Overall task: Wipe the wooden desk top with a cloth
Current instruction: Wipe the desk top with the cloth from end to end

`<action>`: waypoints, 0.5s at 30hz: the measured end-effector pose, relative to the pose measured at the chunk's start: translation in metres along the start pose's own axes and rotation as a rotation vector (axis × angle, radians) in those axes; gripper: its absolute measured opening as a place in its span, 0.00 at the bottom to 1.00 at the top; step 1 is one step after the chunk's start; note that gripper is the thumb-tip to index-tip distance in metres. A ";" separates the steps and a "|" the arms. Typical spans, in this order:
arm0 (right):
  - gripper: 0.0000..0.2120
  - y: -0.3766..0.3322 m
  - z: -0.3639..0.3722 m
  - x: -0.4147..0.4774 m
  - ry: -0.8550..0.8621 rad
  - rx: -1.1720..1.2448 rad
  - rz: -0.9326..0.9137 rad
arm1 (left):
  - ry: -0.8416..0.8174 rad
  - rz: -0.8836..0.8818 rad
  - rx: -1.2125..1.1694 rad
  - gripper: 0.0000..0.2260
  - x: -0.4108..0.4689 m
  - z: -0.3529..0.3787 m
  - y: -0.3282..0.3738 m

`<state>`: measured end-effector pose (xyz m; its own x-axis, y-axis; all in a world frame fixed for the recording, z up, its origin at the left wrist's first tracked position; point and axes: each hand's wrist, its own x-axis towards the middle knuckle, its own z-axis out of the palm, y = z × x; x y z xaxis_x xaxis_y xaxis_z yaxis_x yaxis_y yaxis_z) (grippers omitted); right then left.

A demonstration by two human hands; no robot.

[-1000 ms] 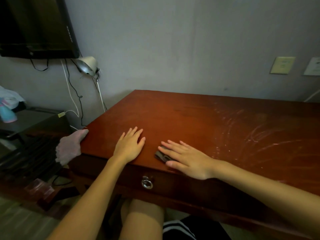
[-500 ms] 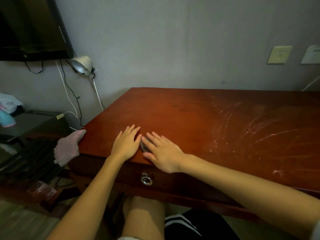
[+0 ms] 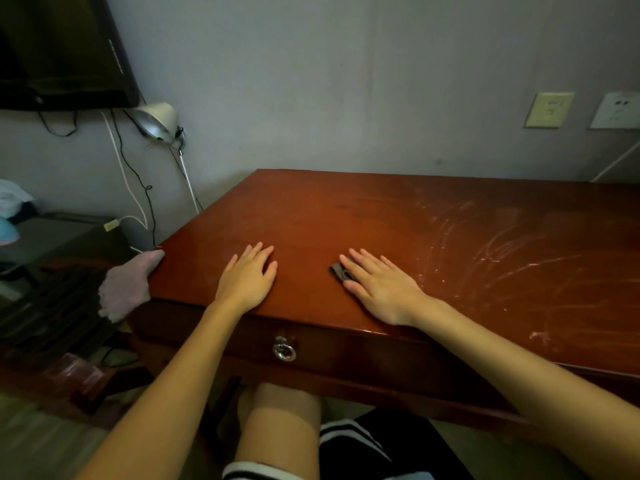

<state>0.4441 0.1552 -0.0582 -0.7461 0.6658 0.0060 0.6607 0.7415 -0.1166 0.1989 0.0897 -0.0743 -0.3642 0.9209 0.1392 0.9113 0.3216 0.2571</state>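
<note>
- Left hand (image 3: pixel 247 282): unchanged from half a second ago. It lies palm down on the desk top (image 3: pixel 346 209) by the near-left edge, fingers straight, holding nothing.
- Dark cloth (image 3: pixel 336 271): has shifted right with the fingers that cover it. Half a second ago it sat just beside the left hand; now it is clearly apart from it, on the near part of the top.
- Right hand (image 3: pixel 381 289): has slid right, away from the left hand it was touching. Its fingers are straight and press the cloth flat, not curled round it.
- Reading: probably one return stroke of a side-to-side wipe. The near-left patch is being worked, while the white streaks (image 3: pixel 485 244) on the right half look not yet reached.
- Pale cloth (image 3: pixel 126 289): draped over the left corner; cannot tell whether it plays any part.
- Most of the dark cloth is under the fingers, so its extent and fabric are unclear.
- The desk top's right end is cut off by the frame.
</note>
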 end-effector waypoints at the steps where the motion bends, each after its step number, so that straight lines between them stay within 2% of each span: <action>1: 0.27 -0.004 0.001 0.008 0.005 0.005 0.021 | 0.000 0.000 -0.002 0.22 0.000 0.000 0.000; 5: 0.28 -0.031 0.008 0.015 0.031 0.019 0.040 | 0.003 0.003 -0.003 0.22 0.000 0.002 -0.002; 9: 0.29 -0.045 0.010 -0.017 0.083 0.020 -0.073 | 0.004 0.004 -0.006 0.22 0.002 0.002 -0.002; 13: 0.39 -0.028 0.006 -0.053 0.051 0.034 -0.131 | 0.001 0.007 -0.005 0.22 0.002 0.002 -0.002; 15: 0.34 -0.005 0.003 -0.061 0.050 0.014 -0.084 | 0.001 0.007 0.001 0.22 0.001 0.003 -0.002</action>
<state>0.4861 0.1104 -0.0612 -0.7934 0.6052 0.0655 0.5948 0.7937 -0.1277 0.1970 0.0903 -0.0773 -0.3581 0.9228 0.1423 0.9139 0.3152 0.2556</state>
